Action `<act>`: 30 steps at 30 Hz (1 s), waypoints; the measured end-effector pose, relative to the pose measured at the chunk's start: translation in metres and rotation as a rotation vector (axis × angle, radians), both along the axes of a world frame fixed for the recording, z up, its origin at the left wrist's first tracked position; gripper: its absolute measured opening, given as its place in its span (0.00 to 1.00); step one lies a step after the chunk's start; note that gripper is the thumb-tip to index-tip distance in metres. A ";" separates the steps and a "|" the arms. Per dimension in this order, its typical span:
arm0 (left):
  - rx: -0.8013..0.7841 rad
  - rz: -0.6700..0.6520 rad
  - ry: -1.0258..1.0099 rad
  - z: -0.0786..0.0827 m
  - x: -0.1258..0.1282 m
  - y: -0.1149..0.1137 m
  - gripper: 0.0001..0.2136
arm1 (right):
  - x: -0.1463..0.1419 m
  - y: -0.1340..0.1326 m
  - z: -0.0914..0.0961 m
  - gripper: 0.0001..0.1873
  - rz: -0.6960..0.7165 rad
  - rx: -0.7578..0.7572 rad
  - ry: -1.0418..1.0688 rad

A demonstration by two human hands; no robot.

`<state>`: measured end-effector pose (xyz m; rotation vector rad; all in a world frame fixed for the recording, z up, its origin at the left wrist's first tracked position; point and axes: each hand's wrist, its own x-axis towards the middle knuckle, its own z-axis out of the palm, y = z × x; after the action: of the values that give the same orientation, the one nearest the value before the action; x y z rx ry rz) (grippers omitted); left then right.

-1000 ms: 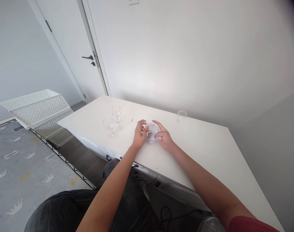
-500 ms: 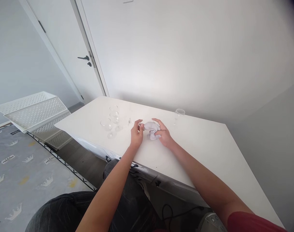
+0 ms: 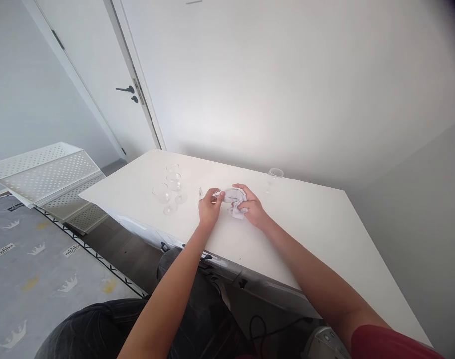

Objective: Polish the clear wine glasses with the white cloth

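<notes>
White cloth [image 3: 234,196] in right hand [image 3: 254,208]; left hand [image 3: 209,207] apparently holds glass [image 3: 216,195].

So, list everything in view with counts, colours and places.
table: 1, white, centre
cloth: 1, pale grey, centre
glass item: 1, clear, partly hidden beside cloth
stemmed glasses: 3, clear, left on table
lone glass: 1, clear, table's far edge
small piece: 1, clear, unidentified, left of cloth
door: 1, white, upper left
handle: 1, black, on door
back wall: 1, white, top
perforated rack: 1, white, left
mattress: 1, patterned grey, lower left
cable: 1, black, under table
trousers: 1 pair, dark, bottom
sleeve: 1, red, lower right
left hand: 1, bare, on glass item
right hand: 1, bare, gripping cloth
</notes>
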<state>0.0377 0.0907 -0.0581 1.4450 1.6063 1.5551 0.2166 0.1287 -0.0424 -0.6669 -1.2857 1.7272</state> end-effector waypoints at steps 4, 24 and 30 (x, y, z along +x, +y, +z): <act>0.209 -0.281 -0.086 0.000 0.001 0.001 0.22 | 0.002 0.000 -0.002 0.47 -0.079 -0.090 0.158; 0.178 -0.080 -0.067 -0.005 -0.002 0.001 0.15 | -0.005 -0.007 0.002 0.45 0.011 0.010 -0.086; 0.070 -0.073 -0.211 0.000 -0.001 0.001 0.18 | -0.002 -0.011 0.004 0.36 -0.011 0.128 -0.093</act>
<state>0.0363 0.0917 -0.0585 1.3103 1.3764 1.6745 0.2143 0.1180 -0.0381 -0.6851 -1.4413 1.6058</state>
